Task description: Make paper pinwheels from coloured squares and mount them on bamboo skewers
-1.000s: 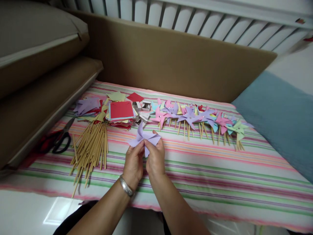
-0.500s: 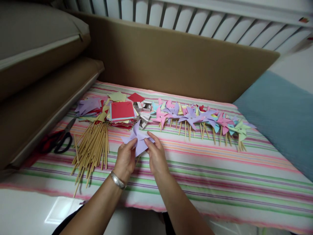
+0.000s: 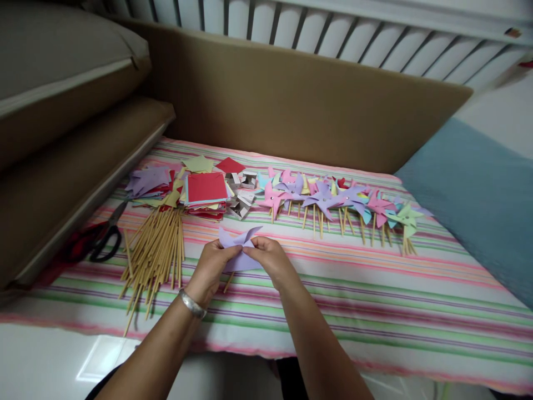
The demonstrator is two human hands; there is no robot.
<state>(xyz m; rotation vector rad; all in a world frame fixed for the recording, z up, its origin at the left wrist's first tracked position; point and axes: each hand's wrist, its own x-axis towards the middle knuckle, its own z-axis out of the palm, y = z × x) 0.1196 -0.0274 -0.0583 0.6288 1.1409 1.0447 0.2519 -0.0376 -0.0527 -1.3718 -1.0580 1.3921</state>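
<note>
Between my two hands is a purple paper pinwheel point(image 3: 245, 261), its blades curling upward and a wooden stick showing below it. My left hand point(image 3: 213, 264), with a silver bracelet at the wrist, grips its left side. My right hand point(image 3: 268, 258) grips the right side, and both thumbs press near its centre. To the left lies a spread bundle of wooden sticks point(image 3: 156, 255). Behind my hands sit a stack of coloured paper squares point(image 3: 206, 189), red on top, and small open white boxes point(image 3: 241, 203).
A row of finished-looking pinwheels on sticks point(image 3: 325, 197) lies at the right back. Black-handled scissors point(image 3: 106, 239) and a pile of cut papers point(image 3: 150, 183) are on the left. A brown board point(image 3: 308, 100) stands behind the striped cloth point(image 3: 375, 311), with thick brown-edged cushions point(image 3: 83, 144) at left.
The pinwheel has come lower and tilted, with its blades now raised at the top. Both thumbs have moved together at its middle. The surrounding items stay put.
</note>
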